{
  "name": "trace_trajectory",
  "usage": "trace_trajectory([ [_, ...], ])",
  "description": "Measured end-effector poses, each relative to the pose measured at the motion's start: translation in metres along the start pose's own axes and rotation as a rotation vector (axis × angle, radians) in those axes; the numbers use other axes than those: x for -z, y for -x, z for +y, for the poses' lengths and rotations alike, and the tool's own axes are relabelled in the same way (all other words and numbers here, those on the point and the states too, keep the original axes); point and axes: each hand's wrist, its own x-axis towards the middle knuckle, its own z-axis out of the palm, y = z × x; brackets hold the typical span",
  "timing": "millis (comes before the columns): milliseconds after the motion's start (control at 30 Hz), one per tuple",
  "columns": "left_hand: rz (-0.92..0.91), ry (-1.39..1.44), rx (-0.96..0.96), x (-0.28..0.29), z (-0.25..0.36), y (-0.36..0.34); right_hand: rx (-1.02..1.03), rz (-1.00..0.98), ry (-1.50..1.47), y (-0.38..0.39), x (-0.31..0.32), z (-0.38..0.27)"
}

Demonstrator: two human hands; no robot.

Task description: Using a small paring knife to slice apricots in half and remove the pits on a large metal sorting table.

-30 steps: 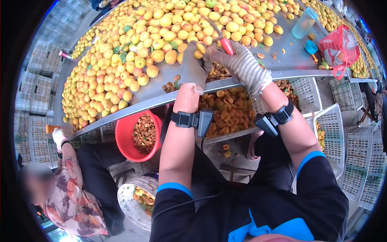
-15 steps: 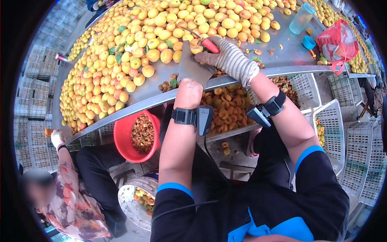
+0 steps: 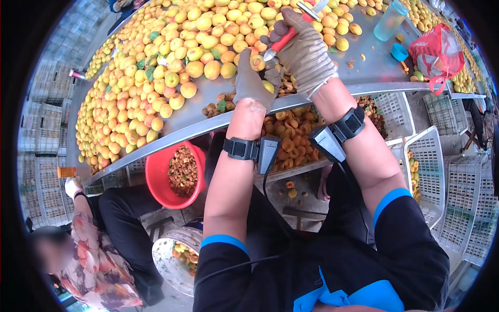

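My left hand [image 3: 254, 80], in a dirty grey glove, is closed around an apricot [image 3: 257, 62] near the table's front edge. Another yellow piece of fruit [image 3: 268, 86] shows lower down by its palm. Just right of it and higher, my right hand [image 3: 305, 49], in a striped glove, grips a red-handled knife [image 3: 285, 39]. Metal shows at both ends of the handle, and the blade points up and to the right. A large heap of apricots [image 3: 171, 57] covers the metal table [image 3: 358, 65] in front of my hands.
Apricot halves fill a crate [image 3: 293, 140] under the table edge. A red bucket [image 3: 150, 174] holds brown pits, and a white bucket [image 3: 163, 260] lies tilted. At right are a bottle [image 3: 390, 23], blue cup [image 3: 399, 52] and red bag [image 3: 436, 52]. A co-worker [image 3: 99, 255] sits left.
My right hand has risen away from my left, turning the knife so its blade points up-right instead of toward the fruit. The left hand stays near the edge, its fingers now more visible.
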Motion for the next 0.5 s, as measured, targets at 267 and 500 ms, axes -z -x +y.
trace_trajectory([
  [267,-0.020,-0.149,-0.063,-0.0058,-0.0078,-0.0017,0.173,-0.110,0.392,0.0069,-0.0111,0.0073],
  [500,-0.029,-0.245,-0.049,-0.0048,-0.0056,-0.0020,0.101,-0.191,0.384,0.0084,-0.0114,0.0035],
])
